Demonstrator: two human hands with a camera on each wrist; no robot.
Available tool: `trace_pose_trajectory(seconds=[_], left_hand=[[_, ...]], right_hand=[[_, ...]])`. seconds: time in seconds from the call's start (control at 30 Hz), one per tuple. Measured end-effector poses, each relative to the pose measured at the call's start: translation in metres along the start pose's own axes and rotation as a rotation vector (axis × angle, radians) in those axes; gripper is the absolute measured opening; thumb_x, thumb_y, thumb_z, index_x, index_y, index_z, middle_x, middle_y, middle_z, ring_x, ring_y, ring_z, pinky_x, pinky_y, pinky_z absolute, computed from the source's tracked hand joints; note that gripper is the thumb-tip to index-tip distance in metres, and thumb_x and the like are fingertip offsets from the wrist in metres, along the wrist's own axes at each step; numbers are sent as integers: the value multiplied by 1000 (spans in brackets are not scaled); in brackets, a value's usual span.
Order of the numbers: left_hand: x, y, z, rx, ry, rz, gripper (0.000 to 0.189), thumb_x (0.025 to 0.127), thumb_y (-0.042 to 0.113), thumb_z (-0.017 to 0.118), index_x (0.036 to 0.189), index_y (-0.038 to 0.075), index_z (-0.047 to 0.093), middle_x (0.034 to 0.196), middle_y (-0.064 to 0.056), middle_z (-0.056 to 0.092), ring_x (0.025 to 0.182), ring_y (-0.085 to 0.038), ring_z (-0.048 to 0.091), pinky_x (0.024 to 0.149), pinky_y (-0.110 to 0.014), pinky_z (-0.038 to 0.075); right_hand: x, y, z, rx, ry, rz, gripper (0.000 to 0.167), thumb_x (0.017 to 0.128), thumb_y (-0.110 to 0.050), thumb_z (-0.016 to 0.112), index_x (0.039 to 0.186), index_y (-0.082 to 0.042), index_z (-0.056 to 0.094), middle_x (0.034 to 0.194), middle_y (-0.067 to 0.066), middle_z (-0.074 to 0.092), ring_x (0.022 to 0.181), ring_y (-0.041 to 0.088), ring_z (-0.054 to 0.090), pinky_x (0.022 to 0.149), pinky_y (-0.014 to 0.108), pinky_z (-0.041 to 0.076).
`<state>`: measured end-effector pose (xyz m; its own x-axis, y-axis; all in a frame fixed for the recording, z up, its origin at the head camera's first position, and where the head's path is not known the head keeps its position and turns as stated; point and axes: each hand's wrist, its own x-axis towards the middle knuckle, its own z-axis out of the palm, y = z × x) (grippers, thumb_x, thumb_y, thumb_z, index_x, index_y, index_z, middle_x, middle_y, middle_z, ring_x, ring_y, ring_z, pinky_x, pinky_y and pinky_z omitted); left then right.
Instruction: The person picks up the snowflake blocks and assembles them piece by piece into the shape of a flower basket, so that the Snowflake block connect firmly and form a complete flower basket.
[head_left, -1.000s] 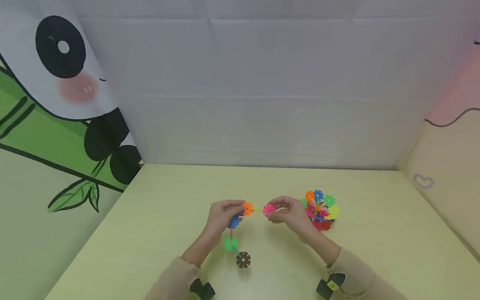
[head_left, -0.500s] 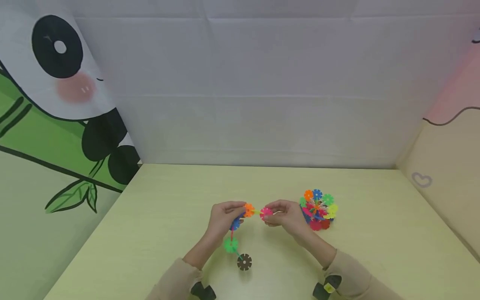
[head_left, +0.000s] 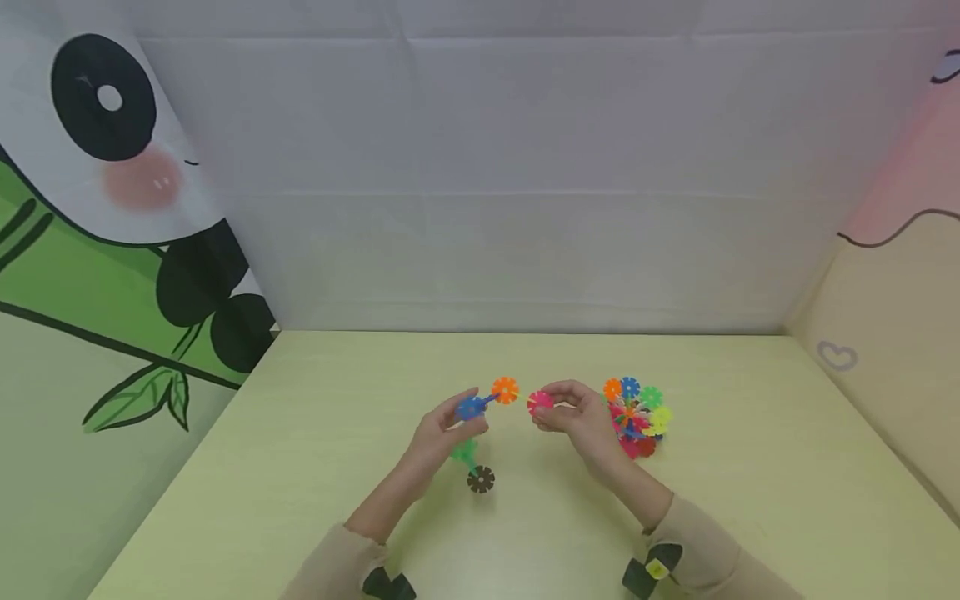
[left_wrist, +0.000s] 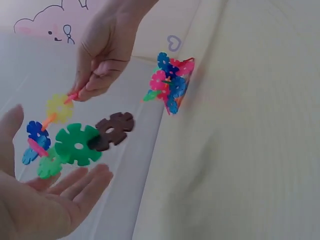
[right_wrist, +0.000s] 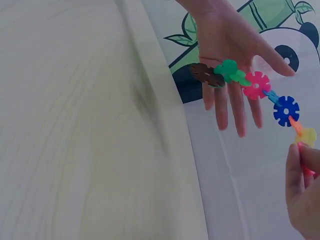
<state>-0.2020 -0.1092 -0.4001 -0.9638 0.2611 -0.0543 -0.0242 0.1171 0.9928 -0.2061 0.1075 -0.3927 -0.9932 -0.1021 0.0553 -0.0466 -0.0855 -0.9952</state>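
Observation:
A chain of notched plastic snowflake discs hangs between my hands. My right hand pinches the pink disc at its end. A yellow disc joins this to an orange disc, followed by a blue disc. Further along are a green disc and, at the free end, a brown disc. My left hand is spread beside the chain, its fingers extended in the right wrist view. Whether it touches the discs is hard to tell.
A heap of colourful snowflake discs lies on the pale table, just right of my right hand. A white wall rises behind the table's back edge. A panda picture covers the left side.
My left hand has let go of the chain near the orange disc and spread its fingers. The chain's near end has swung up and away from me. My right hand still pinches the pink disc.

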Motion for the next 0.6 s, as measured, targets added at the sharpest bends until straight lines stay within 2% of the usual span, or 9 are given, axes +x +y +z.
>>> trace_pose_trajectory(seconds=[0.07,0.13,0.23,0.33,0.4,0.47,0.53,0.6], left_hand=[[-2,-4,-2,2,-48,9,52,83,25,66,128,5,46,119,-16,58,102,-29,60,86,-41,49],[-5,-1,-2,13,-85,28,44,84,18,65,121,1,49,111,-18,62,95,-30,63,81,-40,51],[-2,-2,-7,33,-116,69,34,86,15,62,115,-1,53,105,-20,64,92,-35,63,80,-37,52],[2,1,-12,93,-161,84,36,86,15,62,118,0,55,106,-21,63,92,-35,63,80,-37,52],[5,1,-13,122,-192,93,40,86,18,62,121,1,54,108,-23,62,91,-33,64,81,-36,52],[5,3,-13,144,-207,95,44,86,19,63,125,2,52,110,-22,61,92,-30,64,81,-37,52],[4,3,-12,160,-201,99,50,85,20,64,130,6,48,113,-21,60,94,-26,64,81,-36,52],[1,2,-12,168,-180,100,56,83,20,66,134,11,44,117,-18,59,98,-22,62,80,-34,52]], right_hand=[[0,-1,-3,13,12,-6,27,81,2,63,106,6,52,86,8,61,76,21,67,73,34,54],[1,2,-7,-33,-20,2,33,80,-1,65,110,4,51,93,9,60,80,21,66,75,33,54],[4,3,-15,-154,-165,5,50,80,-10,68,125,-6,46,112,13,56,96,25,62,81,35,52],[7,1,-23,-266,-330,-30,63,82,-18,67,137,-16,36,124,16,48,105,31,56,85,36,49],[9,-2,-27,-291,-419,-49,61,84,-18,64,138,-13,35,125,17,48,105,32,56,86,37,49],[10,-4,-30,-315,-467,-62,53,86,-17,62,134,-9,41,120,17,50,100,33,59,83,36,50],[10,-5,-31,-330,-472,-72,45,87,-17,61,127,-5,47,115,17,53,96,30,61,80,34,51],[8,-5,-33,-331,-440,-68,42,87,-18,61,124,-3,49,112,18,56,95,28,62,79,34,52]])
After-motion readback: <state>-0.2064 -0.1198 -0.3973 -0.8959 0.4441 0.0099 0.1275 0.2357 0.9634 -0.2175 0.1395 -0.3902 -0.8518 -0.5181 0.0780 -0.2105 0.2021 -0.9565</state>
